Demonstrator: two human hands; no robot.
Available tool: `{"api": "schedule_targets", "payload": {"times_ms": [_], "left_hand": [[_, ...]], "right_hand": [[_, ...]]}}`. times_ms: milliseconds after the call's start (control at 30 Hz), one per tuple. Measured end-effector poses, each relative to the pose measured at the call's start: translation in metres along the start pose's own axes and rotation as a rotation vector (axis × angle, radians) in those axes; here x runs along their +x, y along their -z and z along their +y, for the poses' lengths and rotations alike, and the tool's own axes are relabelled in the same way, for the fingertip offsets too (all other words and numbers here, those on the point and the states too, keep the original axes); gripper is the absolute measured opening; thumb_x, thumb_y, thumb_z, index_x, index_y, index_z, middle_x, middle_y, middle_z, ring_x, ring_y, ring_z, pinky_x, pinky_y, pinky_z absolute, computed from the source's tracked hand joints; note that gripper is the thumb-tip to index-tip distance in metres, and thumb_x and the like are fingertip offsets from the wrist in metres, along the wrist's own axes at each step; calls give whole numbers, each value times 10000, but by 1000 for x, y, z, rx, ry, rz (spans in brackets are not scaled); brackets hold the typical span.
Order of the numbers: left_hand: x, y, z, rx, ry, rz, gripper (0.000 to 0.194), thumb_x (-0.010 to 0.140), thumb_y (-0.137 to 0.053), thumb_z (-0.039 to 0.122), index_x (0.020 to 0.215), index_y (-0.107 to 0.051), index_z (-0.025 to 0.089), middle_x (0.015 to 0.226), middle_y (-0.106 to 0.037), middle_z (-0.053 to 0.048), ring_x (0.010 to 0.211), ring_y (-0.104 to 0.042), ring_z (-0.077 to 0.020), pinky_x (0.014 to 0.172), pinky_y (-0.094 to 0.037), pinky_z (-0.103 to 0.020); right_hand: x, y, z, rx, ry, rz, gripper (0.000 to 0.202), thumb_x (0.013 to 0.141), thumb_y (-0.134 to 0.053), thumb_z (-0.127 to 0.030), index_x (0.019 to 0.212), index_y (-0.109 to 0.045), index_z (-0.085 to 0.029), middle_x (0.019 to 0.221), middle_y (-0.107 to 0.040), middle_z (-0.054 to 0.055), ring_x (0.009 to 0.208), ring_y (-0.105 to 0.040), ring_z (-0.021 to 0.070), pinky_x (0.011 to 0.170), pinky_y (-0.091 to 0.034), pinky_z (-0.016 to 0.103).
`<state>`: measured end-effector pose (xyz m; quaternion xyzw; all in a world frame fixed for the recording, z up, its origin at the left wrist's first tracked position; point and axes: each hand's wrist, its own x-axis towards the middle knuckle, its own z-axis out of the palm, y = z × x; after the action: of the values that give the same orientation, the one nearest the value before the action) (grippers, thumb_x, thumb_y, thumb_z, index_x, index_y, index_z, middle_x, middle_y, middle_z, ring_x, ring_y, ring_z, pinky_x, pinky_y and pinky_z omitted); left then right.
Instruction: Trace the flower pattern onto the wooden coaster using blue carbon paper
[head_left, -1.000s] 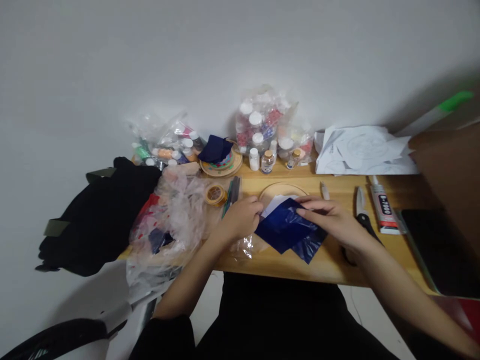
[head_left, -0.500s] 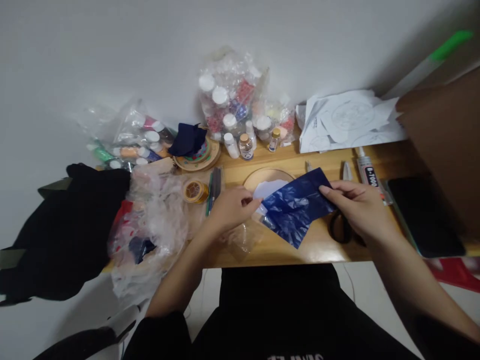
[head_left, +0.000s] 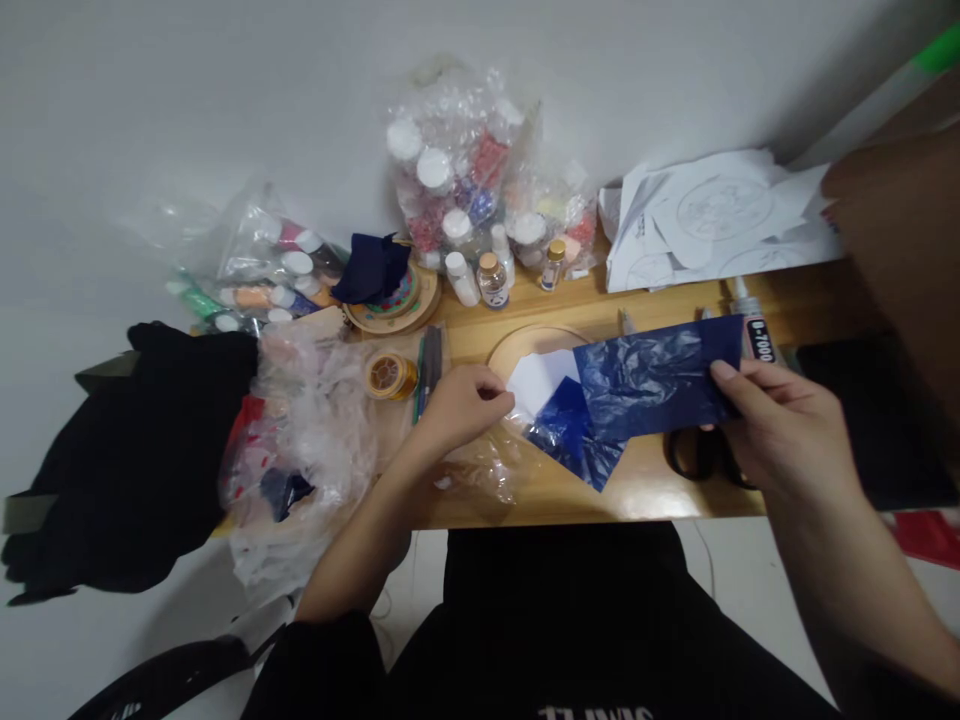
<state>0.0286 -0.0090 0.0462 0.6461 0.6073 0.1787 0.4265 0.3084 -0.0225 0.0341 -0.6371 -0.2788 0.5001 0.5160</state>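
Note:
My right hand (head_left: 780,415) pinches the right end of a dark blue sheet (head_left: 652,378), which stretches leftward over the table. Below its left end lies a crumpled blue piece (head_left: 574,435), beside white paper (head_left: 541,380) on a round wooden hoop or plate (head_left: 517,345). My left hand (head_left: 469,405) is at the left edge of the white paper, thumb and fingertips pressed together; whatever is between them, if anything, is too small to make out. Clear plastic film (head_left: 480,475) lies under my left hand. Black-handled scissors (head_left: 688,455) are partly hidden behind the sheet and my right hand.
A yellow thread spool (head_left: 390,377) and pens (head_left: 429,365) lie left. Small bottles (head_left: 493,280) and bead bags (head_left: 450,170) stand at the back. Papers (head_left: 712,220), a glue tube (head_left: 754,325) and a dark phone-like slab (head_left: 870,430) are right; a black bag (head_left: 142,460) is far left.
My right hand has moved right with the blue sheet, which now spreads flatter and uncovers more white paper and the blue piece. My left hand is apart from the sheet.

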Motion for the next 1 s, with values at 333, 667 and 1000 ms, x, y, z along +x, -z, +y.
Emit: {"api": "schedule_targets", "payload": {"times_ms": [333,667,1000], "left_hand": [[0,-4,-3,-74,76,-25,224,657,-569,133,812,-730,146,664,-634,20,609,-536,-96,579,-403,-206],[-4,-6,3,-39,7,-41,382,688,-550,106,1015,-739,164,870,-683,-12,700,-571,-114,665,-452,-243],[-6,-7,9,-65,22,-52,371,713,-551,96,1047,-705,142,808,-653,12,632,-531,-88,639,-446,-217]], "right_hand": [[-10,0,-2,-18,37,41,332,512,-900,-389,723,-736,-191,683,-692,22,541,-599,114,500,-500,233],[-18,-16,6,-65,248,49,181,681,-829,-339,771,-743,-207,633,-672,-4,556,-577,90,555,-500,211],[-37,-28,4,-486,578,-55,117,840,-684,-314,895,-714,-215,718,-686,-3,583,-611,112,552,-486,242]]}}
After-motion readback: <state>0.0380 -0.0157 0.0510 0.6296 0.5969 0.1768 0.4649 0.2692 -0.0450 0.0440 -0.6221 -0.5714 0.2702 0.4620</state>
